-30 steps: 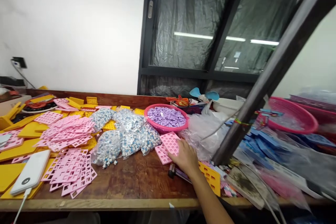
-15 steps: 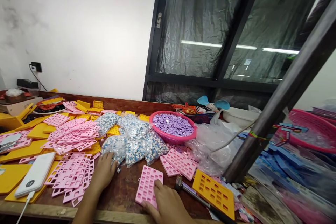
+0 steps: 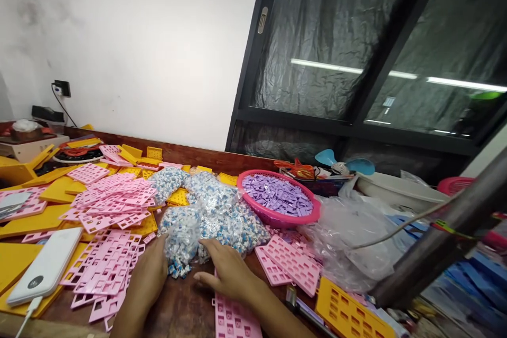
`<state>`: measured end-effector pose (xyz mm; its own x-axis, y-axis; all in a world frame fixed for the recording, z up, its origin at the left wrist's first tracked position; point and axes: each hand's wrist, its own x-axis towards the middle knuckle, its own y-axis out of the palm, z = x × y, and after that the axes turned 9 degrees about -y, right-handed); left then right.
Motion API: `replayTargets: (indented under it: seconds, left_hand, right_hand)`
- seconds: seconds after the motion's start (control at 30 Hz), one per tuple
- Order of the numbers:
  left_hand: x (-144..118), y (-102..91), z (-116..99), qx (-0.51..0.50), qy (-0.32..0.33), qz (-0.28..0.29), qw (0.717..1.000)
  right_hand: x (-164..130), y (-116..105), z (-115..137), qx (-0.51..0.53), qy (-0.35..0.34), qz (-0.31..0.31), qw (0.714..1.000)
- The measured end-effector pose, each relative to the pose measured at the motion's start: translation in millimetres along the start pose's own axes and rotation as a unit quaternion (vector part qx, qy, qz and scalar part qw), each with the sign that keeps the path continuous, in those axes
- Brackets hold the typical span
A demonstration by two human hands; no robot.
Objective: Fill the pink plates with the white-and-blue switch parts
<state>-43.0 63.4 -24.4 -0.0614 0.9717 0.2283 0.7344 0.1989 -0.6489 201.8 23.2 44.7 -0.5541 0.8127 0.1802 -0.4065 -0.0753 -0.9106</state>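
My left hand [image 3: 152, 266] is at the left side of a clear plastic bag [image 3: 182, 227] of small blue and white pieces; its fingers are closed at the bag's edge, partly hidden. A small heap of loose pieces [image 3: 180, 268] lies on the wooden table at the bag's near end. My right hand [image 3: 227, 272] reaches in from the right with fingers stretched out and thumb apart, its fingertips beside the bags. Partly under my right forearm lies a pink tray [image 3: 233, 319] with square pockets. More filled bags [image 3: 217, 200] lie behind.
Pink grid sheets [image 3: 105, 264] and a white power bank [image 3: 47, 264] with a cable are on the left. A pink basket [image 3: 312, 211] of purple pieces stands behind. To the right are pink trays [image 3: 293, 261], a yellow tray [image 3: 352, 309], a hammer [image 3: 292, 296] and a slanting pole [image 3: 415, 269].
My right hand has left the pink tray and moved forward and left to the bags. Loose pieces now lie before the bag at my left hand. The view has shifted.
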Motion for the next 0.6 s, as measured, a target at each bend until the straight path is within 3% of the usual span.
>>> replayTargets:
  seconds: [0.2, 0.33, 0.43, 0.5, 0.6]
  left_hand:
    - [-15, -20.0, -22, -0.186, 0.026, 0.085, 0.978]
    - [-19, -26.1, -30, -0.208, 0.069, 0.141, 0.965]
    - [-17, -18.6, -23, -0.136, 0.078, 0.053, 0.986]
    - [-15, -11.0, -16, -0.054, 0.038, -0.027, 0.997]
    - [-14, -1.3, -6, 0.037, -0.022, -0.044, 0.998]
  right_hand:
    - [17, 37, -10, 0.094, 0.029, -0.074, 0.992]
    - [23, 41, -16, 0.151, 0.009, -0.135, 0.979]
    - [26, 41, -22, 0.162, -0.001, -0.156, 0.974]
    - [26, 44, -27, 0.201, 0.012, -0.179, 0.963]
    - [25, 51, -34, 0.362, 0.027, -0.198, 0.911]
